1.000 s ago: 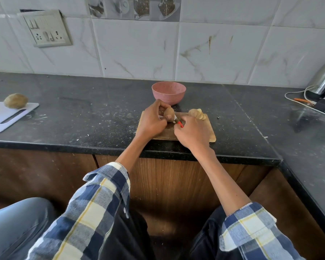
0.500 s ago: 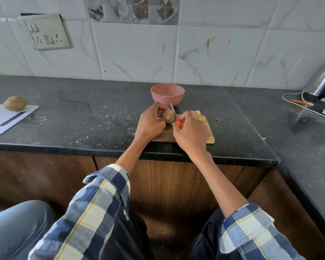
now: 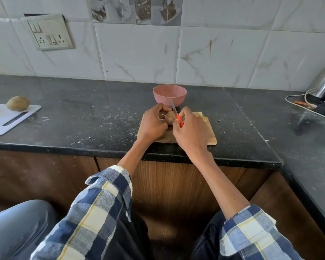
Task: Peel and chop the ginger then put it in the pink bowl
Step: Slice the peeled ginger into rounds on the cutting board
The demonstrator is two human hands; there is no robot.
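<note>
Knobbly tan ginger (image 3: 169, 117) gripped in curled left hand (image 3: 152, 123) fingers above a wooden board (image 3: 211, 136). Right hand (image 3: 192, 131) fingers wrapped round a red-handled knife (image 3: 176, 116), thin steel blade against the ginger. Smooth round pink bowl (image 3: 169, 94) just behind on speckled black counter (image 3: 83, 117).

Black speckled countertop (image 3: 83, 117) over brown wooden cabinet fronts (image 3: 167, 184); behind it, white marble-veined wall tiles (image 3: 139, 53), with a switch and socket plate (image 3: 49, 32) above its left part and a band of picture tiles (image 3: 135, 10) higher up; soft daylight across its surface
</note>
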